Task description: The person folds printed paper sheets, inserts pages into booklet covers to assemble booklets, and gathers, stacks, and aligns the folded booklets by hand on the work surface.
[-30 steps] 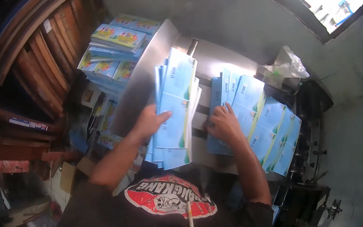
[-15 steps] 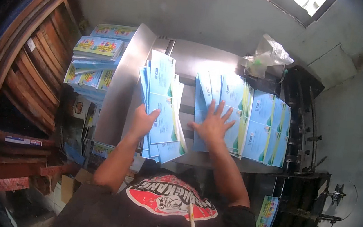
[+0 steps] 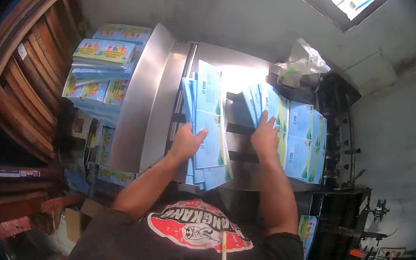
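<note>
Left hand [image 3: 188,140] gripping fanned blue sheets [image 3: 211,125] over worktop [image 3: 237,142]; right hand [image 3: 268,135] on overlapping pile [image 3: 301,133], can't tell whether its grip is closed; best: even thumb pressure, edges squared.

The head camera looks down from above the black shirt [image 3: 166,255], facing across the metal bench [image 3: 239,143] to the far wall [image 3: 207,10], near enough that the left grip [image 3: 187,140] and right grip [image 3: 265,138] fall mid-view, edges curving toward the rim.

Glare whitens the tabletop [image 3: 240,81]; corners are black.
</note>
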Motion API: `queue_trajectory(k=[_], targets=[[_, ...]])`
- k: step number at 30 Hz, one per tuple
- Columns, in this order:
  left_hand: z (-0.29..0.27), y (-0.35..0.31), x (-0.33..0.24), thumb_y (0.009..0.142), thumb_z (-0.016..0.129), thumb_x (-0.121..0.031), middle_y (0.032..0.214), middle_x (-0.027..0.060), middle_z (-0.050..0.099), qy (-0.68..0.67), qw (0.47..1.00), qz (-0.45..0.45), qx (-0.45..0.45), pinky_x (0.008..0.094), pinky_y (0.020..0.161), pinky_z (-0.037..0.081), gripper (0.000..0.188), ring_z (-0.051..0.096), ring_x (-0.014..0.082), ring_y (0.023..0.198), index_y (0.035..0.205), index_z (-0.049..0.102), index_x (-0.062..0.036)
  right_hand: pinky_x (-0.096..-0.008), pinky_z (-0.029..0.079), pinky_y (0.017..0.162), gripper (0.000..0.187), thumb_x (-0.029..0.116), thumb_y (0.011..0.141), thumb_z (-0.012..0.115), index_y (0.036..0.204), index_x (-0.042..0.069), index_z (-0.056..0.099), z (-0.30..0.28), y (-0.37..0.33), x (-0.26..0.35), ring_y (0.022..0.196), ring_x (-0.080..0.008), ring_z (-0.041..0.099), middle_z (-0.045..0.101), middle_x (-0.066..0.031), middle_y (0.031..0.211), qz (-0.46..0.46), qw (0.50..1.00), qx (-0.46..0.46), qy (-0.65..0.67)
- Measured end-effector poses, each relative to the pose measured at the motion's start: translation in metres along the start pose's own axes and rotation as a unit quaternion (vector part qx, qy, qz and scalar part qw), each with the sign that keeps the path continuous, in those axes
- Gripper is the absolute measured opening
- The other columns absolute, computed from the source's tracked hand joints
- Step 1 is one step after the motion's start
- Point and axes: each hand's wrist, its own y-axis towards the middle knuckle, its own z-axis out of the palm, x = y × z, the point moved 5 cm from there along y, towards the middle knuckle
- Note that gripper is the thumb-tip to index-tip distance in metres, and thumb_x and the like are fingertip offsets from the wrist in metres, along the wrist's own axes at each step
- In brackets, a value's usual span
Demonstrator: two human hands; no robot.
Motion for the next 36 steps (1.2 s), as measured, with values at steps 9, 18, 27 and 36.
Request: queue_trajectory(k=[9, 18, 27, 36], targets=[[0.040, 0.012, 0.018, 0.092, 0.067, -0.045, 0.119, 0.0150, 0.065, -0.226, 0.955, -0.150, 0.123, 0.0356, 0.088, 0.049, 0.059, 0.064, 0.0252, 0.102, 0.123, 0.059, 0.0038, -0.0487, 0.046, 0.098, 0.091, 0.022, 0.080, 0.071, 0.150, -0.004, 0.019, -0.044, -0.072, 0.091, 0.116, -0.0455, 0.057, 0.053, -0.0335, 0.129, -0.223, 0.953, 0.084, 0.187], [0.006, 0.026, 0.015, 0.081, 0.075, -0.007, 0.105, 0.0197, 0.068, -0.195, 0.973, -0.112, 0.055, 0.0382, 0.076, 0.060, 0.045, 0.070, 0.0273, 0.086, 0.120, 0.057, 0.0077, -0.0389, 0.046, 0.101, 0.082, 0.014, 0.075, 0.081, 0.140, -0.008, 0.036, 0.036, -0.041, -0.024, 0.119, -0.0319, 0.056, 0.051, -0.0249, 0.133, 0.004, 0.924, -0.123, 0.363], [0.009, -0.016, -0.026, 0.078, 0.083, -0.017, 0.113, 0.0154, 0.065, -0.280, 0.958, -0.028, 0.060, 0.0407, 0.083, 0.059, 0.063, 0.068, 0.0259, 0.097, 0.127, 0.050, 0.0062, -0.0360, 0.050, 0.092, 0.053, 0.018, 0.084, 0.077, 0.126, -0.004, 0.053, 0.025, -0.073, -0.017, 0.105, -0.0222, 0.062, 0.065, -0.0131, 0.114, -0.029, 0.556, 0.157, 0.816], [0.020, -0.014, -0.013, 0.087, 0.075, -0.016, 0.106, 0.0141, 0.069, -0.092, 0.995, -0.029, -0.039, 0.0320, 0.078, 0.054, 0.041, 0.067, 0.0197, 0.091, 0.118, 0.060, 0.0073, -0.0339, 0.052, 0.088, 0.046, 0.000, 0.077, 0.074, 0.120, -0.003, 0.058, 0.030, -0.051, -0.014, 0.096, -0.0198, 0.067, 0.069, -0.0119, 0.109, -0.030, 0.577, 0.200, 0.791]])
